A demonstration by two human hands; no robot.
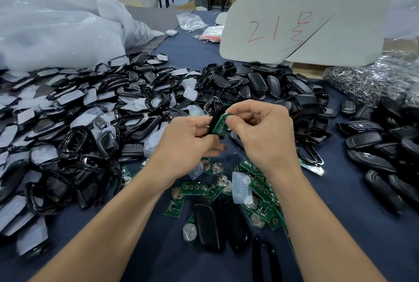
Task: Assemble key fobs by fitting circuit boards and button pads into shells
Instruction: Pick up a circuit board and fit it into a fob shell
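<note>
Left hand (192, 138) grips a black shell (215, 120); right hand (260, 129) pinches a green circuit board (221, 124) against it, not yet seated. Many loose boards (260, 191) await assembly.

Held shell (215, 116) mostly hidden behind circuit board (221, 124) — shape unclear.

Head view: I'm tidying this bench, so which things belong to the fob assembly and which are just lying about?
In the job: left hand gripping black shell; right hand pinching green circuit board; loose boards; clear button pad; shell heap.
Lying about: white sign; plastic bags; metal ring pile.
</note>
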